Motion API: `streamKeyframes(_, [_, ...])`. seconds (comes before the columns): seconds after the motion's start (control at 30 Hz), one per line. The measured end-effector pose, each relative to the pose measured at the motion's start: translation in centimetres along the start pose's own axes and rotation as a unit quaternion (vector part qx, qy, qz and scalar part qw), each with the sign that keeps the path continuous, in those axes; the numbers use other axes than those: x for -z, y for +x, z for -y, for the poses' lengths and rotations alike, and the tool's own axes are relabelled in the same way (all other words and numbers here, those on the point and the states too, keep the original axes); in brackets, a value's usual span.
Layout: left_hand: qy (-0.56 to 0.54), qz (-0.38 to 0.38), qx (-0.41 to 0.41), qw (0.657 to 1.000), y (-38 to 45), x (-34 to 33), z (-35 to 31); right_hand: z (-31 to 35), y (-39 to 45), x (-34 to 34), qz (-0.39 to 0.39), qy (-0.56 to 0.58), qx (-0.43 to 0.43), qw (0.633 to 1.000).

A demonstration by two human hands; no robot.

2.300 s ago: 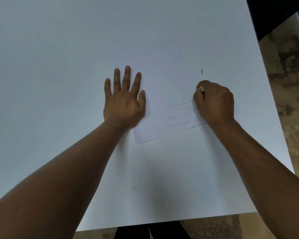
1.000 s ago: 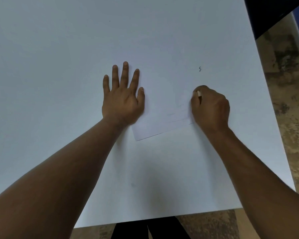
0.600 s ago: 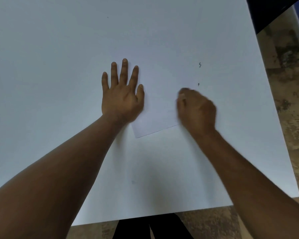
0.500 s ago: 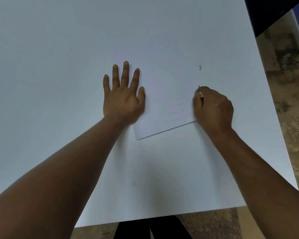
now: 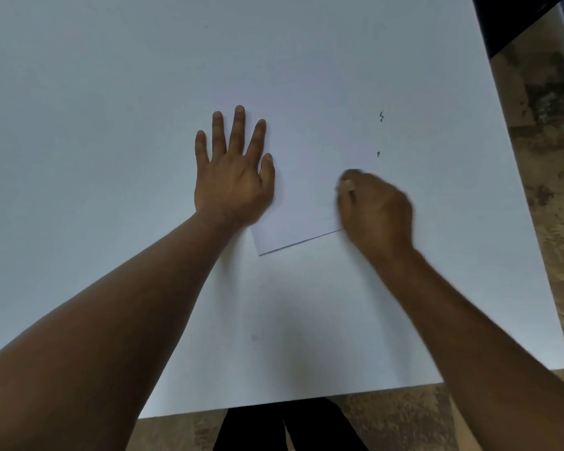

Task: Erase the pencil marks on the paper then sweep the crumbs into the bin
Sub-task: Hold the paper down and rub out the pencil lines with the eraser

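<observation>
A white sheet of paper [image 5: 303,203] lies on the white table [image 5: 111,92]. My left hand [image 5: 233,172] lies flat with straight fingers on the paper's left edge and presses it down. My right hand [image 5: 376,209] is curled into a fist over the paper's right side and pinches a small pale eraser [image 5: 348,184] between thumb and fingers; the hand is motion-blurred. Any pencil lines under the hand are hidden. Two small dark crumbs [image 5: 381,116] lie on the table beyond the right hand, the nearer crumb [image 5: 378,153] just past its knuckles.
The table's near edge [image 5: 339,393] and right edge [image 5: 534,255] border a mottled brown floor [image 5: 554,196]. A dark object [image 5: 515,14] stands off the far right corner. No bin is in view.
My right hand has rubbed back and forth across the paper's right side and now sits further left than half a second ago. My left hand has stayed flat in place.
</observation>
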State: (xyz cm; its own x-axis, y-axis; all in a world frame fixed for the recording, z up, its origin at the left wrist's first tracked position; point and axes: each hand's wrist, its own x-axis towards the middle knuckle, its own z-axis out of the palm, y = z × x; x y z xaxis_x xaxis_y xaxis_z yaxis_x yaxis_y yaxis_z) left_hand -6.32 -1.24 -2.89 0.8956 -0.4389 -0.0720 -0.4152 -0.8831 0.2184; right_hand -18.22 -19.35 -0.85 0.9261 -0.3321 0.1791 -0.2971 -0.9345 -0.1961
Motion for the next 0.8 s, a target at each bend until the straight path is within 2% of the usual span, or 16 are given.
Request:
streamKeyframes(0.07, [-0.002,-0.001,0.001,1.0,-0.1,0.1,-0.1,-3.1,0.4,0.9,-0.019,0.001,-0.046,0.999])
streamKeyframes(0.13, [-0.007,-0.002,0.001,1.0,-0.1,0.1,-0.1,-3.7,0.7,1.2,-0.021,0.038,-0.055,0.998])
streamKeyframes(0.33, [-0.058,-0.013,-0.013,0.998,-0.2,0.7,-0.1,0.1,0.3,0.6,-0.008,0.202,-0.006,0.979])
streamKeyframes(0.47, [-0.105,-0.024,-0.025,0.994,-0.7,1.1,0.2,0.2,0.3,0.2,0.005,0.208,0.0,0.978])
streamKeyframes(0.57, [-0.073,-0.003,-0.03,0.997,-1.5,0.8,-0.7,-0.6,0.8,0.7,0.023,0.221,0.0,0.975])
streamKeyframes(0.67, [-0.031,0.012,-0.015,0.999,-2.1,0.0,-1.4,0.4,0.4,1.2,0.009,0.229,0.007,0.973])
streamKeyframes(0.8, [0.0,0.007,-0.015,1.0,-2.1,-0.4,-1.2,4.1,-1.6,0.3,0.046,0.214,0.075,0.973])
